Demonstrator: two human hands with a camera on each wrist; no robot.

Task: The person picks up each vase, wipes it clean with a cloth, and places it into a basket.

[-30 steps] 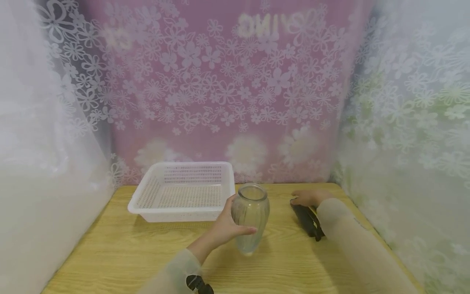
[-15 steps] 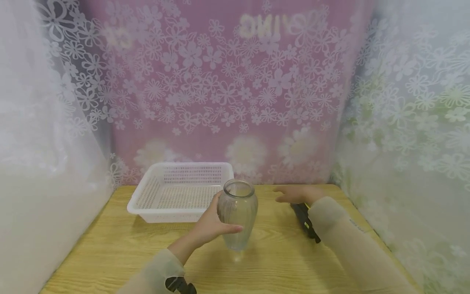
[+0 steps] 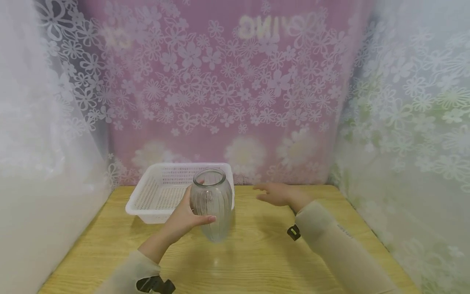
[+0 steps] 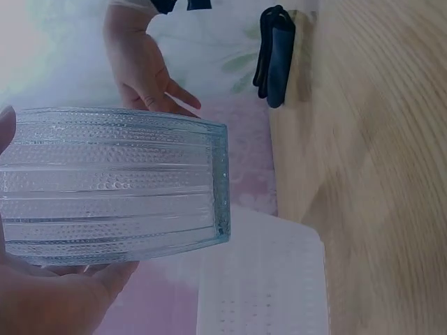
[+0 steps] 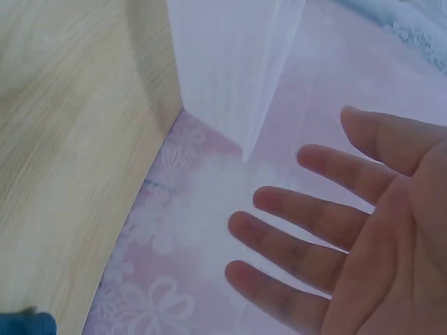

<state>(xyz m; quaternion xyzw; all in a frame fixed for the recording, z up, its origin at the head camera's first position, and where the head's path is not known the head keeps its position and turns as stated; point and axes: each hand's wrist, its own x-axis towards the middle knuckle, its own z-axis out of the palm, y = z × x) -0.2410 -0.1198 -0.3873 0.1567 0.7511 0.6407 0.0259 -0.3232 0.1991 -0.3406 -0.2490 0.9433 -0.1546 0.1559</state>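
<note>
My left hand (image 3: 180, 218) grips a clear ribbed glass vase (image 3: 216, 204) by its side, thumb across the front and fingers behind. The vase is held roughly upright, raised above the table, overlapping the basket's right part in the head view. Its thick base (image 4: 221, 183) points toward the tabletop in the left wrist view. My right hand (image 3: 277, 194) is held out to the right of the vase, holding nothing. Its fingers (image 5: 300, 216) are spread and lightly bent. A dark, long folded object with a loop (image 4: 277, 59) lies on the table, mostly hidden behind the right forearm in the head view.
A white perforated plastic basket (image 3: 147, 214) stands at the back left of the wooden table (image 3: 253, 261). Behind it hangs a pink flowered curtain (image 3: 227, 90). Pale translucent sheets enclose the left and right sides. Dark straps (image 3: 156, 283) sit on the wrists.
The left hand has carried the vase up and left, toward the basket. The right hand has left the dark object and moved left, its forearm now covering that object.
</note>
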